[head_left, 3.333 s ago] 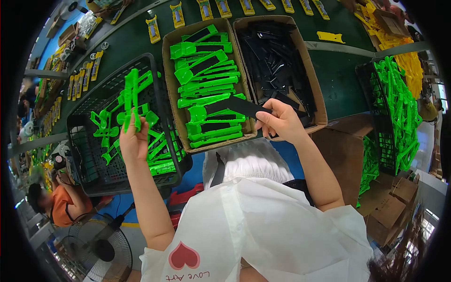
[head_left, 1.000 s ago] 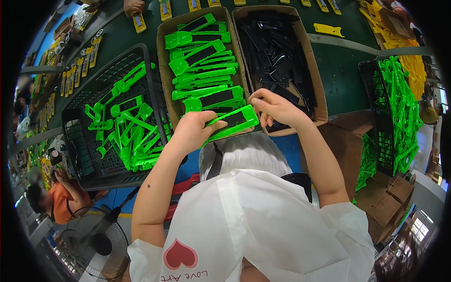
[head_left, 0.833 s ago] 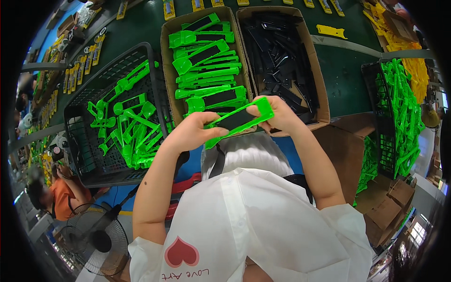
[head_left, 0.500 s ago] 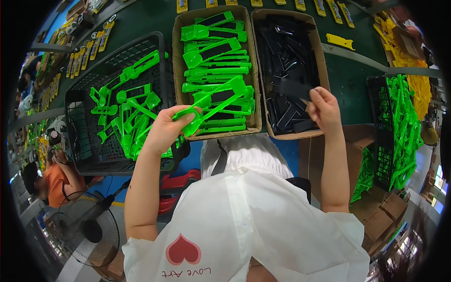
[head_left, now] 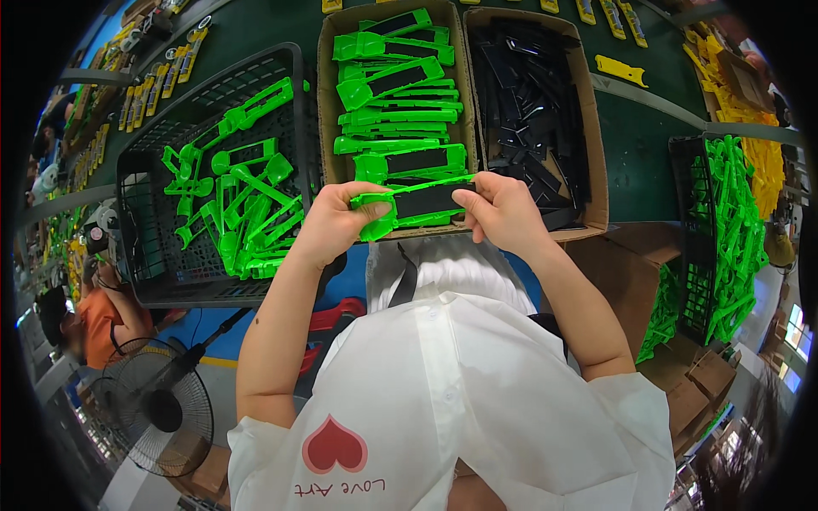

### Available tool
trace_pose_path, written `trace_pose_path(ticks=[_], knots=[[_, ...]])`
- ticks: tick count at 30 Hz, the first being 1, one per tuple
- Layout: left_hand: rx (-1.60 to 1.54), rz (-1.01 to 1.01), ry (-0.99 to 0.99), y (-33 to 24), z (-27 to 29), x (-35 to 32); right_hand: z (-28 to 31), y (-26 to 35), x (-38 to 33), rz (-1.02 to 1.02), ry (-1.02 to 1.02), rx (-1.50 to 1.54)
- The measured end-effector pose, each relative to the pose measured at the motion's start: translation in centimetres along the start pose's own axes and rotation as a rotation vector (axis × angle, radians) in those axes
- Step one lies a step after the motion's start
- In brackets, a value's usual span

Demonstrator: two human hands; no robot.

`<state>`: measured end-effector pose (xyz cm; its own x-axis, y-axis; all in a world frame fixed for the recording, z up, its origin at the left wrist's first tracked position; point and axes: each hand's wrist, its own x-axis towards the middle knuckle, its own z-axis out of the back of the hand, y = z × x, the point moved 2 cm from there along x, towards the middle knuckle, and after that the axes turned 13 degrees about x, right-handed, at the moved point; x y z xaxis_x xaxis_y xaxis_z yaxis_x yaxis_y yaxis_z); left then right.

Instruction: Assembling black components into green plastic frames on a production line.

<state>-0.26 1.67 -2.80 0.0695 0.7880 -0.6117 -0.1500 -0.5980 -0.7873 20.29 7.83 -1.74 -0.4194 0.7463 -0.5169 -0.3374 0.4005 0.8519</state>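
Observation:
Between my hands, over the near end of a cardboard box, is a green plastic frame (head_left: 377,223) with a flat black panel (head_left: 424,199) lying in its opening. My left hand (head_left: 339,220) is closed on the frame's wider end. The fingers of my right hand (head_left: 503,209) pinch the panel at its right end, against the frame's edge. Under them, the cardboard box (head_left: 328,102) holds stacked green frames (head_left: 409,162), several with black panels in them. A second cardboard box (head_left: 588,128) to its right is filled with loose black panels (head_left: 520,94).
At left stands a dark plastic crate (head_left: 213,294) of loose green frames (head_left: 247,204). Another crate (head_left: 694,247) of green parts is at right. A yellow part (head_left: 620,70) lies on the green table (head_left: 635,153). A fan (head_left: 162,409) and a person in orange (head_left: 106,328) are at lower left.
My right hand has moved left from the box of black panels, bringing a panel to the green frame. My left hand has shifted right, and the panel now lies in the frame's opening.

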Motion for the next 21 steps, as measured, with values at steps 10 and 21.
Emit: trace_pose_path(ticks=[10, 21], knots=[[0.017, -0.150, 0.061, 0.8, 0.1, 0.3, 0.7, -1.8, 0.5, -0.060, -0.027, 0.011], [0.927, -0.164, -0.141, -1.8, -1.7, -0.2, -0.8, -3.4, 0.6, 0.165, -0.143, 0.050]])
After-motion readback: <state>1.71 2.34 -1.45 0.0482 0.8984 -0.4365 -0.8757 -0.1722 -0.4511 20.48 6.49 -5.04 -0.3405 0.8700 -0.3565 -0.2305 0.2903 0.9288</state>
